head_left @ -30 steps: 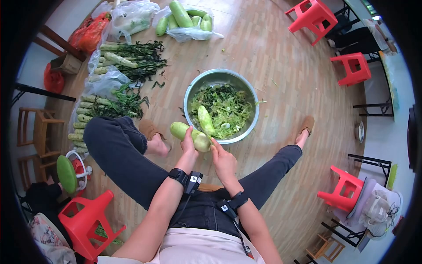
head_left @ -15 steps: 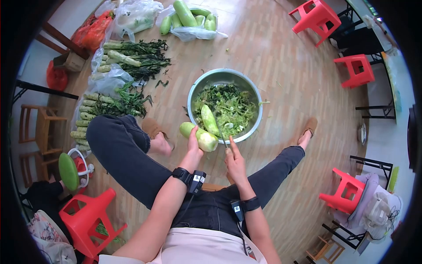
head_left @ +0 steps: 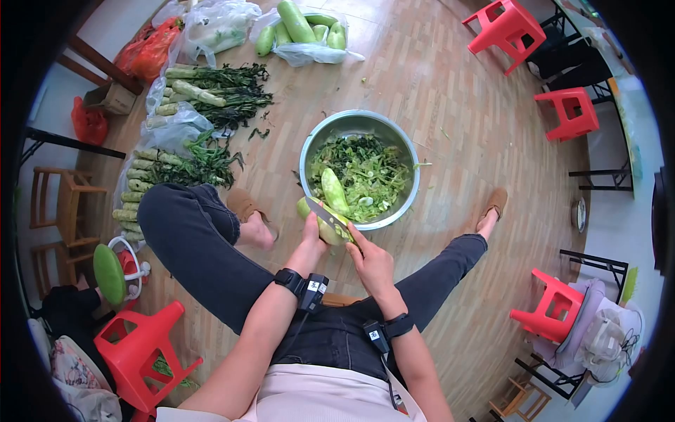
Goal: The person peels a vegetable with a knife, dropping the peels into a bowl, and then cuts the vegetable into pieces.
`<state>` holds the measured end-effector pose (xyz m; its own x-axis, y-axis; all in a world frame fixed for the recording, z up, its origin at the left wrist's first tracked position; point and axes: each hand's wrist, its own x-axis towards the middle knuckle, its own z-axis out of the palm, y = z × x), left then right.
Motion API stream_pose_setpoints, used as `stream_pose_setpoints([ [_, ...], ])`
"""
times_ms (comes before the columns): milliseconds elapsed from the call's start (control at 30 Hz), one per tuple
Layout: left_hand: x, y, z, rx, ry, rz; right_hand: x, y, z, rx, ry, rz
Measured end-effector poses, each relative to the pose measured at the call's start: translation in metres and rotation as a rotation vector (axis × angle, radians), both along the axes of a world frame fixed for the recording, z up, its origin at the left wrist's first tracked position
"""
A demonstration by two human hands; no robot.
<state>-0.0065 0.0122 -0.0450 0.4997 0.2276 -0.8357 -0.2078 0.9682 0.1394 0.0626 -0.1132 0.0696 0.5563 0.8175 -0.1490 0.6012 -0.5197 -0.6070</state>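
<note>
My left hand [head_left: 311, 233] is closed around a pale green gourd [head_left: 333, 235], held at the near rim of the steel basin [head_left: 305, 151]. A knife [head_left: 326, 216] is gripped in my right hand [head_left: 371, 264], its dark, holed blade lying flat along the gourd's upper side. Part of the gourd is hidden under the blade and my fingers. Inside the basin are shredded green peelings and leaves [head_left: 365, 155]. Another light green gourd piece [head_left: 334, 192] leans on them at the near left.
Leafy stem vegetables [head_left: 204, 95] lie in bunches on the floor at left. More gourds [head_left: 297, 24] rest on a plastic bag at the far side. Red stools [head_left: 151, 359] stand around the edges. My legs flank the basin.
The knife has moved left and up from the basin's near edge onto the gourd, its blade turning across it. My right hand has moved slightly toward me.
</note>
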Motion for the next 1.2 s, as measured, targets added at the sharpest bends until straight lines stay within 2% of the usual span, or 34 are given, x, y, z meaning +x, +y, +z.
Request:
stream_pose_setpoints([
  [100,0.002,-0.001,0.002,0.000,0.008,0.071,-0.002,0.003,-0.003,0.033,-0.048,-0.041],
  [233,-0.002,0.001,-0.001,-0.011,-0.028,0.040,-0.004,0.008,-0.004,0.003,-0.091,-0.071],
  [333,-0.003,0.003,-0.003,-0.028,0.009,0.011,-0.006,0.010,-0.021,-0.026,0.009,-0.130],
  [400,-0.002,0.003,-0.006,-0.057,0.032,0.071,-0.008,0.012,-0.043,0.258,0.504,-0.384],
  [433,-0.002,0.003,-0.007,-0.055,0.032,0.073,-0.007,0.011,-0.042,0.259,0.505,-0.382],
  [500,-0.002,0.002,-0.007,-0.023,0.069,0.100,-0.002,0.010,-0.033,0.176,1.031,-0.558],
  [533,-0.003,0.001,-0.007,-0.023,0.068,0.099,0.000,0.011,-0.028,0.177,1.031,-0.559],
  [600,-0.003,0.001,-0.007,-0.018,0.003,0.084,0.004,0.010,-0.021,0.145,1.285,-0.726],
  [633,-0.002,0.000,-0.006,-0.017,0.003,0.085,0.005,0.008,-0.022,0.146,1.286,-0.725],
  [700,0.000,0.001,-0.006,-0.011,-0.001,0.099,0.005,0.002,-0.032,0.154,1.006,-0.603],
  [733,-0.001,0.001,-0.006,-0.011,0.004,0.106,0.003,-0.004,-0.034,0.255,0.860,-0.459],
  [767,-0.001,0.001,-0.006,-0.016,0.014,0.095,0.001,-0.010,-0.037,0.250,0.863,-0.457],
  [833,0.000,-0.001,-0.008,-0.025,0.018,0.078,0.001,-0.013,-0.013,0.199,0.426,-0.202],
  [867,0.000,-0.001,-0.009,-0.040,-0.002,0.053,0.002,-0.014,-0.006,0.197,0.422,-0.204],
  [933,-0.002,0.000,-0.008,-0.056,-0.073,0.024,0.003,-0.012,0.003,0.110,0.131,-0.040],
  [1033,-0.001,-0.001,-0.006,0.018,-0.099,0.004,0.005,-0.010,-0.006,0.145,-0.002,0.007],
  [1200,0.000,-0.002,0.003,-0.026,-0.147,-0.042,0.006,-0.011,-0.007,0.121,-0.142,0.065],
])
